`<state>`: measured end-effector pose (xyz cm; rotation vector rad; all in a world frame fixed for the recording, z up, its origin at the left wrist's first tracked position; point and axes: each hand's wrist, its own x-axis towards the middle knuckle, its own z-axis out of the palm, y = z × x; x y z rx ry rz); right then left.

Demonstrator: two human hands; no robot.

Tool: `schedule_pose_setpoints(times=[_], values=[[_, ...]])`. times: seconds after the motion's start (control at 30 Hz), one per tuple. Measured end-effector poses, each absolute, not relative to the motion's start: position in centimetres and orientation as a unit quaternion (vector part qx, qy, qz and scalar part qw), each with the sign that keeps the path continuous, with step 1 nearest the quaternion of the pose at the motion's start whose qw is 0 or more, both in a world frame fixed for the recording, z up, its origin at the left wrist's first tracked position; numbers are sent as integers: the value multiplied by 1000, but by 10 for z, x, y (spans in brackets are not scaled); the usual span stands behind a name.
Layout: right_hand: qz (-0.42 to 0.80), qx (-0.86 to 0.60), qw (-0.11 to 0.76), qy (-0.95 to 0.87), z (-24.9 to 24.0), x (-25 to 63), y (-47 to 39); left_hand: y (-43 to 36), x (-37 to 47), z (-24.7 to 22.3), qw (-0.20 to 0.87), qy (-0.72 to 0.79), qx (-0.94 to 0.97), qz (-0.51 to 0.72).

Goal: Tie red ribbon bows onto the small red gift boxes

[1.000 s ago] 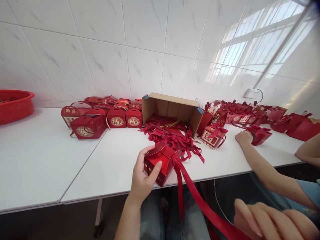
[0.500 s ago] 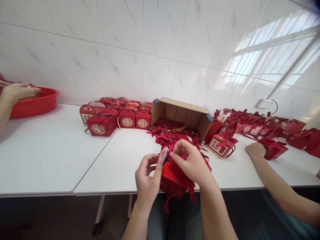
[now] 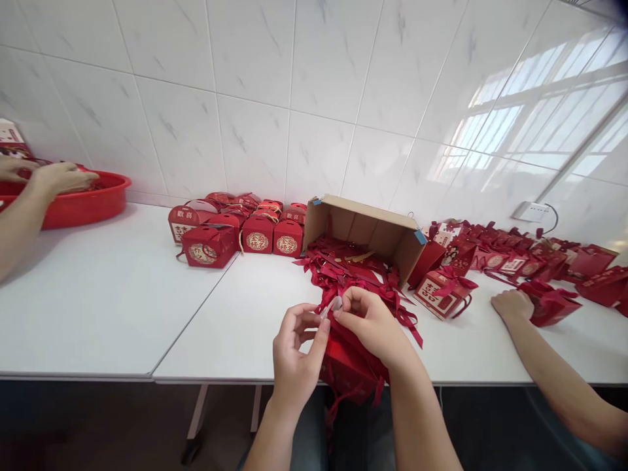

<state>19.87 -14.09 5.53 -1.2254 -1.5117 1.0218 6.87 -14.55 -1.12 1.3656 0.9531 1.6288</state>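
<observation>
A red gift box (image 3: 349,367) with ribbons hanging from it sits at the table's front edge, partly under my hands. Above it, a small whitish flap (image 3: 335,305) shows between my fingers. My left hand (image 3: 300,347) is closed on the flap's left side, thumb against fingertips. From the right, my right hand (image 3: 370,322) pinches the flap's other side with thumb and forefinger. Just behind my hands, red ribbons (image 3: 338,261) spill out of a cardboard box (image 3: 366,212) lying on its side.
Several finished-looking red boxes (image 3: 257,235) stand behind at left, more (image 3: 534,261) at right. Another person's hands (image 3: 59,180) reach into a red basin (image 3: 105,201) at far left. Another person's hand (image 3: 513,306) rests by a red box (image 3: 552,304) at right.
The view has shifted slightly left. The whitish flap, upright before, now slants between my hands. My right hand has come onto its upper end.
</observation>
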Motion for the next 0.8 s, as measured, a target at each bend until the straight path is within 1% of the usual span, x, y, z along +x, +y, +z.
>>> schedule_pose_setpoints(times=[0.2, 0.37, 0.47, 0.7, 0.8], values=[[452, -468, 474, -593, 55, 199, -139, -146, 69, -13, 368, 379, 549, 648], [453, -463, 494, -580, 56, 198, -137, -148, 68, -10, 364, 371, 563, 643], [451, -455, 505, -578, 55, 197, -136, -147, 67, -8, 376, 376, 550, 644], [460, -446, 494, -587, 54, 196, -132, -145, 62, -6, 412, 364, 558, 622], [447, -451, 497, -591, 53, 195, -130, -141, 61, -3, 446, 365, 529, 623]])
